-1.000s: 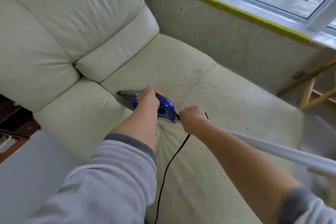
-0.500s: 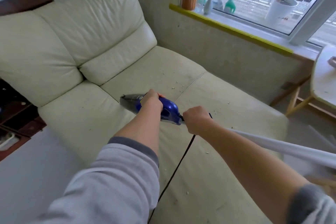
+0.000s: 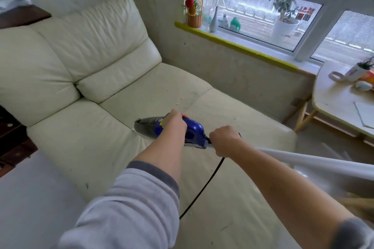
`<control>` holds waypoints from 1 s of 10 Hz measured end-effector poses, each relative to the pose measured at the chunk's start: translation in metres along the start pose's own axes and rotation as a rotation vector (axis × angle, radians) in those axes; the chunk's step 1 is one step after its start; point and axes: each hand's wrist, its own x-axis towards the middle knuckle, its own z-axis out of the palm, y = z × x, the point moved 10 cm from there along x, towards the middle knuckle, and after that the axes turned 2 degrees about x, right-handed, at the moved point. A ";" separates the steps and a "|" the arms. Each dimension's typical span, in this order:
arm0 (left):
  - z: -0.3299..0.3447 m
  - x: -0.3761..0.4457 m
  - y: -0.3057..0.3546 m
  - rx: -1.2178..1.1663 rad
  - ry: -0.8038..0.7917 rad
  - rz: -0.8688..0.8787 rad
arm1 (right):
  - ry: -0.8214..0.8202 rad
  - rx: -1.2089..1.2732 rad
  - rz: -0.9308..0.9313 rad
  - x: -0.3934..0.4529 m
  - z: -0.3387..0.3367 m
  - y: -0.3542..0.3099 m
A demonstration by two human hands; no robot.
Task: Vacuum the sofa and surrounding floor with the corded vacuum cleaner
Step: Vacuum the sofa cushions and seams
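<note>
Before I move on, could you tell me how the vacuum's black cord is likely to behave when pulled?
Probably floppy: the cord sags in a loose curve below the right hand. It looks thin and light, so it should drag easily over the smooth sofa.

sofa (image 3: 85, 70): cream | vacuum cleaner (image 3: 194, 130): blue, smoky-grey nose | cord (image 3: 202, 188): black

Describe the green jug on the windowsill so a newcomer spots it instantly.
Start at the window sill above the sofa. Left of the big white plant pot stands a row of small items; the green jug is the squat teal one, right of the slim pale vase.
</note>
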 end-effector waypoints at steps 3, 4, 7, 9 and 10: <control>0.004 0.005 0.003 0.270 0.021 0.062 | 0.022 0.058 0.003 0.013 0.009 0.007; 0.008 0.032 0.005 0.280 0.005 0.042 | 0.017 0.098 -0.006 0.034 0.017 -0.006; 0.031 0.070 0.034 0.482 0.011 0.121 | -0.023 0.231 0.058 0.084 0.018 0.002; -0.010 0.140 0.063 0.807 0.002 0.180 | -0.068 0.327 0.024 0.142 0.026 -0.076; -0.025 0.165 0.067 0.608 0.036 0.072 | -0.065 0.366 0.025 0.170 0.022 -0.103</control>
